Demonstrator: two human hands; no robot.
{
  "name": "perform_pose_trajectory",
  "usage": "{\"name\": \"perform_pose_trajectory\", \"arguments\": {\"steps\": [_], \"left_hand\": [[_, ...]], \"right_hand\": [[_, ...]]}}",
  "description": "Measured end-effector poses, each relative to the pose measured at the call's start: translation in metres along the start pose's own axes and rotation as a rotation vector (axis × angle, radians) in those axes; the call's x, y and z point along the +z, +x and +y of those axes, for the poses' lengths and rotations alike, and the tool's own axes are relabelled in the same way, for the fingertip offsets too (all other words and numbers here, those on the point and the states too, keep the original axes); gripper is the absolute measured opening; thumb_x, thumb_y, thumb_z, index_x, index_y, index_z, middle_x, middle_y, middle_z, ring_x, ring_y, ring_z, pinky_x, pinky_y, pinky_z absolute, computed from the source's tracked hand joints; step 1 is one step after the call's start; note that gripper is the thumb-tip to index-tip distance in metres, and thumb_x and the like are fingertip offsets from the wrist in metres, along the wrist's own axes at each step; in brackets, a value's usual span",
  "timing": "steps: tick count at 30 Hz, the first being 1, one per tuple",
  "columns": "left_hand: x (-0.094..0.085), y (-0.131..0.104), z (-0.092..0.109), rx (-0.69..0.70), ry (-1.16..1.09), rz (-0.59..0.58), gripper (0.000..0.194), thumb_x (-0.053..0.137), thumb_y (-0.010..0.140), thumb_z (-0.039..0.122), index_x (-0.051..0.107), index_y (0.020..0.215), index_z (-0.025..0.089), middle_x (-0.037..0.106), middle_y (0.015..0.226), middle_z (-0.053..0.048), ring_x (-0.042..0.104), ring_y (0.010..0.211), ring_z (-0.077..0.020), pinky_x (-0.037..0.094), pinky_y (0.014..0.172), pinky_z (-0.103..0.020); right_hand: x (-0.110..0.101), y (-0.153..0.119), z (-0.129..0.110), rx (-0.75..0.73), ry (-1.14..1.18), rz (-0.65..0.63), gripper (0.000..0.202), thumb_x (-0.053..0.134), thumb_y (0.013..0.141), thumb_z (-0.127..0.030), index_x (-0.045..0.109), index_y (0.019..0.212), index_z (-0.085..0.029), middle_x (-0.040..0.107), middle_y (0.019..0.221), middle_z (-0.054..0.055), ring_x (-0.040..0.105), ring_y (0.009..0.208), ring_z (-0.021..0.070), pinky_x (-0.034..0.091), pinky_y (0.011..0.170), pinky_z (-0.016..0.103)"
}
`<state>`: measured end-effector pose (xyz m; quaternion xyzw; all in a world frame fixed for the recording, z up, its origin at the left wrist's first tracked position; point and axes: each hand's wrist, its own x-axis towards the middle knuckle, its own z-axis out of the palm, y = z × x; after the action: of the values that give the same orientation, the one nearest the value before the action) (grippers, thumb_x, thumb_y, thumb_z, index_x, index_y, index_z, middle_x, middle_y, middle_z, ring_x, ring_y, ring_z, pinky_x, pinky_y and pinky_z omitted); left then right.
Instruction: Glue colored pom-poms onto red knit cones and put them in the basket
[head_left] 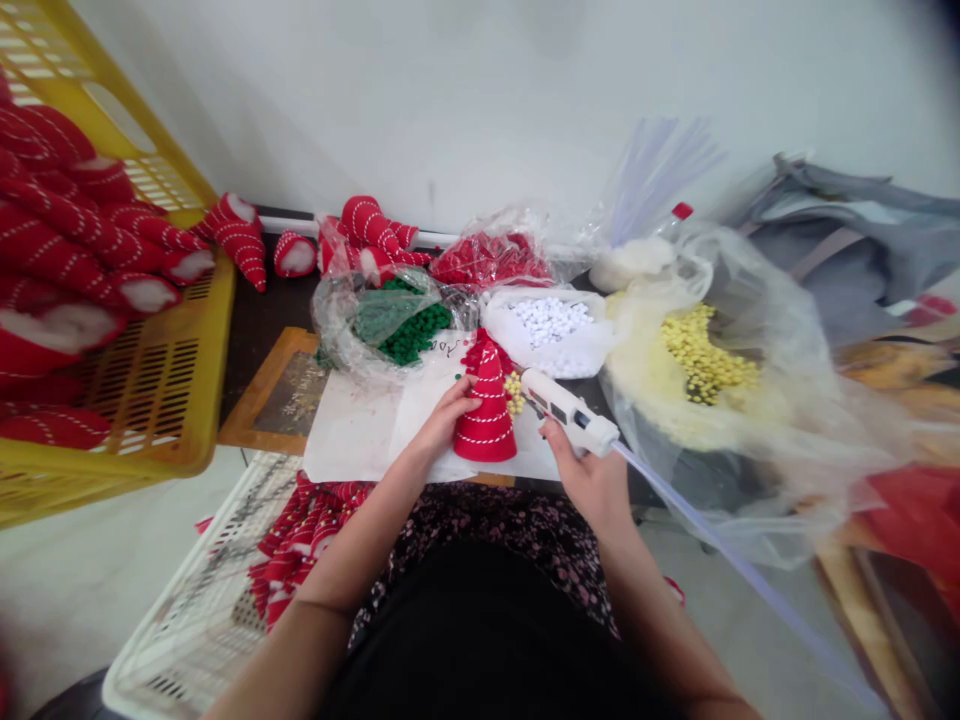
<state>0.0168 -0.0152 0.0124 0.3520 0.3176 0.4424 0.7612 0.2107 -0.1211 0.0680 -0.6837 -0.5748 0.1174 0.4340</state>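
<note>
Pale wall (315, 110), light floor (45, 590)

There is room over the left of the white paper (349, 430); the green-ball bag (339, 318) and white-ball bag (517, 346) block the back.

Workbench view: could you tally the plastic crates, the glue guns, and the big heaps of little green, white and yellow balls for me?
Yellow crate: 1
White crate: 1
Glue gun: 1
Green heap: 1
White heap: 1
Yellow heap: 1
Total: 6
</note>
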Motion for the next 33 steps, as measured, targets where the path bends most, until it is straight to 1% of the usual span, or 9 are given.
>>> {"name": "perform_pose_trajectory", "arguments": {"steps": [7,11,14,20,23,26,28,31,33], "left_hand": [[0.002,-0.003,0.002,-0.003,0.046,-0.049,0.036,0.084,0.070,0.034,0.068,0.100,0.022,0.073,0.099,-0.002,0.067,0.094,-0.0243,0.048,0.091,-0.036],[0.000,-0.002,0.002,0.008,0.057,-0.076,0.033,0.083,0.072,0.034,0.068,0.099,0.022,0.072,0.099,-0.002,0.066,0.093,-0.0233,0.048,0.091,-0.035],[0.000,-0.002,0.002,0.019,0.076,-0.090,0.032,0.084,0.072,0.034,0.068,0.098,0.022,0.072,0.098,-0.002,0.065,0.094,-0.0234,0.047,0.092,-0.035],[0.002,-0.005,0.003,0.008,0.050,-0.064,0.033,0.084,0.072,0.035,0.068,0.098,0.023,0.073,0.098,-0.002,0.066,0.093,-0.0234,0.049,0.090,-0.035],[0.004,-0.005,0.003,0.013,0.052,-0.041,0.034,0.085,0.071,0.035,0.068,0.098,0.023,0.073,0.097,-0.002,0.067,0.093,-0.0244,0.050,0.091,-0.036],[0.003,-0.004,0.005,0.031,0.032,-0.019,0.035,0.085,0.068,0.034,0.069,0.097,0.022,0.073,0.094,-0.001,0.068,0.089,-0.0232,0.051,0.086,-0.034],[0.000,-0.005,0.008,0.048,0.012,0.016,0.036,0.086,0.067,0.034,0.068,0.096,0.022,0.073,0.090,0.000,0.068,0.083,-0.0209,0.052,0.081,-0.032],[-0.008,-0.009,0.016,0.079,0.022,0.097,0.036,0.085,0.068,0.037,0.067,0.095,0.022,0.072,0.086,0.002,0.066,0.075,-0.0179,0.052,0.074,-0.029],[-0.014,-0.011,0.020,0.101,0.042,0.143,0.035,0.085,0.070,0.038,0.067,0.095,0.021,0.072,0.086,0.002,0.066,0.073,-0.0175,0.052,0.072,-0.029]], "right_hand": [[0.006,0.006,-0.006,-0.029,0.001,-0.031,0.050,0.058,0.100,-0.063,0.078,0.090,-0.018,0.080,0.087,0.017,0.079,0.081,0.0329,0.065,0.077,0.045],[0.008,0.007,-0.007,-0.049,-0.006,-0.039,0.049,0.058,0.100,-0.062,0.077,0.084,-0.019,0.080,0.085,0.016,0.079,0.080,0.0322,0.065,0.079,0.046],[0.006,0.008,-0.007,-0.052,0.003,-0.043,0.048,0.059,0.099,-0.061,0.078,0.088,-0.019,0.080,0.085,0.016,0.079,0.081,0.0330,0.065,0.081,0.047],[0.005,0.007,-0.006,-0.031,0.019,-0.057,0.045,0.060,0.099,-0.060,0.075,0.081,-0.021,0.079,0.080,0.015,0.078,0.079,0.0318,0.065,0.082,0.048],[0.006,0.006,-0.006,0.016,0.040,-0.051,0.044,0.065,0.096,-0.061,0.076,0.085,-0.020,0.080,0.080,0.014,0.078,0.078,0.0316,0.064,0.078,0.045],[0.000,0.008,0.001,0.101,0.126,-0.041,0.045,0.069,0.091,-0.063,0.075,0.089,-0.019,0.082,0.085,0.015,0.080,0.084,0.0329,0.064,0.073,0.041],[-0.010,0.010,0.014,0.227,0.240,-0.108,0.048,0.069,0.090,-0.066,0.074,0.090,-0.019,0.082,0.082,0.014,0.081,0.082,0.0332,0.061,0.063,0.037],[-0.027,0.012,0.040,0.529,0.374,-0.361,0.052,0.073,0.083,-0.072,0.071,0.085,-0.019,0.076,0.065,0.010,0.078,0.064,0.0307,0.051,0.046,0.030],[-0.035,0.010,0.056,0.679,0.368,-0.523,0.053,0.079,0.075,-0.073,0.067,0.075,-0.021,0.073,0.061,0.009,0.078,0.061,0.0291,0.048,0.046,0.028]]}}
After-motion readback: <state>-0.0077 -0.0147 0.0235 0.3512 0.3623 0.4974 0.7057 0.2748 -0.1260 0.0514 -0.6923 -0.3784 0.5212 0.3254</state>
